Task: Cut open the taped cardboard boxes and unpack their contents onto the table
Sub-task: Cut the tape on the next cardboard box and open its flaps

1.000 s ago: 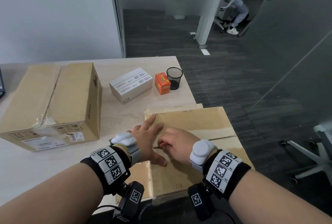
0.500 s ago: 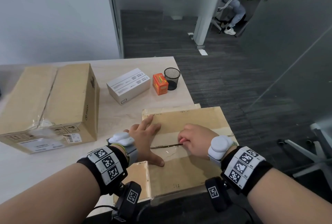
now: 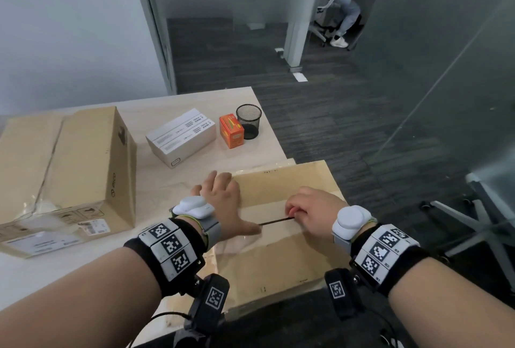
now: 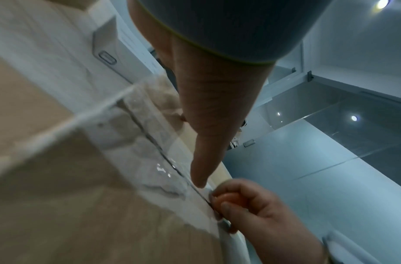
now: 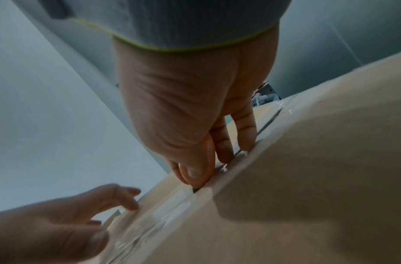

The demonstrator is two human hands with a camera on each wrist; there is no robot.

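Cardboard box (image 3: 278, 258), the flat one being cut, lies at the near right corner of the table (image 3: 172, 180), right under both hands. From the head view its taped seam (image 3: 274, 221) runs left to right across the lid, a dark slit open between the two hands. The left hand (image 3: 223, 208) lies flat with fingers spread on the box's left end, thumb tip by the start of the slit. The right hand (image 3: 312, 211) is curled tight at the slit's right end, so the uncut stretch lies to its right, towards the table's edge. A second, bigger taped box (image 3: 69, 174) sits well apart to the left.

From the left wrist, the thumb (image 4: 208, 142) points along the seam, and the right hand just beyond it pinches a small orange cutter (image 4: 226, 197).

From the right wrist, the cutter (image 5: 200, 180) is held between thumb and fingers, its tip down in the seam; clear tape (image 5: 150, 219) wrinkles beside the cut. I judge the next pull should follow the seam rightward.
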